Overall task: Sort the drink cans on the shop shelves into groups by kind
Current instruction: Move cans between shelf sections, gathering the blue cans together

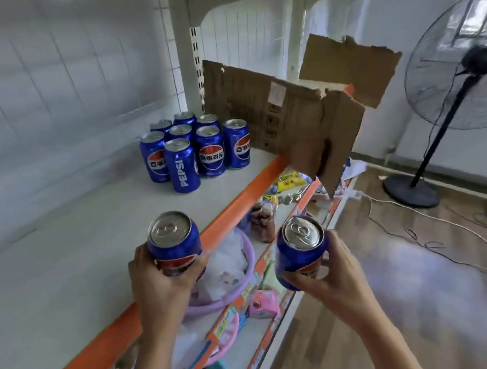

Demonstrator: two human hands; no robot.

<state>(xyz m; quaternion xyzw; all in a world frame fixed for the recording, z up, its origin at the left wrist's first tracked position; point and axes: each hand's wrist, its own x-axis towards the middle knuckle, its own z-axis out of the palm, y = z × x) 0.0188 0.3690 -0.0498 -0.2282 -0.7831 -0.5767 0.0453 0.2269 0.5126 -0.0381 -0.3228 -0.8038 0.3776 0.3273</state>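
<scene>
Left hand (159, 282) wrapped around a blue aluminium Pepsi can (174, 245), upright, held just above the orange front edge of the white metal shelf (58, 257). Right hand (330, 269) clasping a second blue Pepsi can (301, 249), tilted a little, held out in front of the shelf over the lower shelves. Both cans unopened, pull tabs flat on the silver lids. Farther back on the same white shelf, a tight group of eight blue Pepsi cans (195, 149), all upright. Just beside this group, on its right, a torn brown cardboard box (289, 115) with flaps open. Black standing fan (456, 85) on the wooden floor, well apart.
</scene>
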